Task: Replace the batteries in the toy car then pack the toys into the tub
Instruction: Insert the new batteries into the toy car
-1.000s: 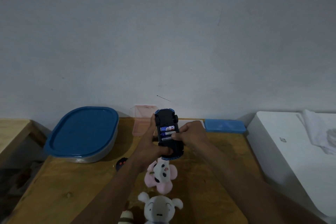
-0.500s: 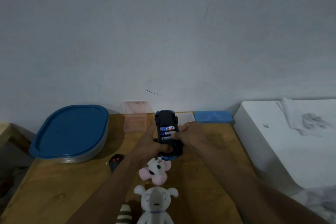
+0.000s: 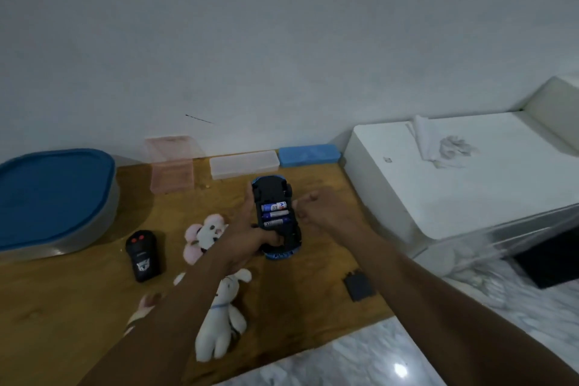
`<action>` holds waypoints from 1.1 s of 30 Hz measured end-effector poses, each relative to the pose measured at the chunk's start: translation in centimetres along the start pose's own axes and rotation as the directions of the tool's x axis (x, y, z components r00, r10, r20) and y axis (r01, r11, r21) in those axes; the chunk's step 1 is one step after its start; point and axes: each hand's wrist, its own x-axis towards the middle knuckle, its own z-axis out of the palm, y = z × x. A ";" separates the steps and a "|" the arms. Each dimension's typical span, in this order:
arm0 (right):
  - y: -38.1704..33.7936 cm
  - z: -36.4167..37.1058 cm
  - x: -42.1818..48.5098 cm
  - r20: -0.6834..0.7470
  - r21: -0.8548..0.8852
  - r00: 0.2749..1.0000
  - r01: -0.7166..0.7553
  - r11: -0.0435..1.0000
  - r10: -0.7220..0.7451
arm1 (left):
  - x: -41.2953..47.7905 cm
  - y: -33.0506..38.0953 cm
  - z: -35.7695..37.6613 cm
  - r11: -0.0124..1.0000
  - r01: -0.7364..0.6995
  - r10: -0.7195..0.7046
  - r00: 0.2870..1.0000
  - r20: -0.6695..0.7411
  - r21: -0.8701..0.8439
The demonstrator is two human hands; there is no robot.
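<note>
- Head view: the left hand (image 3: pixel 247 238) grips the toy car (image 3: pixel 272 193) belly-up over the wooden table (image 3: pixel 78 291), with three batteries (image 3: pixel 275 215) showing in its open bay.
- The right hand (image 3: pixel 322 208) sits just beside the car, fingers curled; can't tell if it pinches anything.
- The blue-lidded tub (image 3: pixel 62 243) stands at far left, lid on.

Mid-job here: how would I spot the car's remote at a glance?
Start at the big blue-lidded tub at the left of the wooden table. Just right of its near corner lies the remote, beside a pink plush. Unlike the soft toys, it is a black slab with two red buttons.
</note>
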 end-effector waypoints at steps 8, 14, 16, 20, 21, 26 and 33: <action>9.4 -4.6 -0.4 0.069 -0.311 0.993 0.115 0.944 -0.098 | -0.7 -3.3 6.5 1.000 0.021 -0.021 1.000 -0.021 0.010; 16.4 -6.5 -1.5 0.249 -0.501 0.967 0.180 0.847 -0.058 | -2.6 -7.0 10.0 0.993 0.118 -0.118 0.989 -0.086 -0.002; 17.8 -6.9 -1.9 0.292 -0.578 0.952 0.251 0.777 -0.090 | -3.0 -7.8 10.9 0.988 0.154 -0.156 0.979 -0.133 -0.020; 19.5 -7.1 -2.3 0.352 -0.606 0.925 0.342 0.718 -0.143 | -4.0 -9.1 12.4 0.985 0.166 -0.171 0.972 -0.159 -0.045; 19.8 -7.1 -2.3 0.354 -0.599 0.923 0.348 0.721 -0.152 | -4.1 -9.3 12.5 0.985 0.166 -0.171 0.972 -0.161 -0.044; 20.8 -6.4 -1.7 0.385 -0.572 0.902 0.400 0.716 -0.196 | -4.4 -9.5 12.8 0.983 0.167 -0.177 0.970 -0.169 -0.071; 21.3 -6.0 -1.3 0.369 -0.535 0.901 0.407 0.741 -0.228 | -4.6 -9.2 13.4 0.987 0.145 -0.156 0.971 -0.179 -0.071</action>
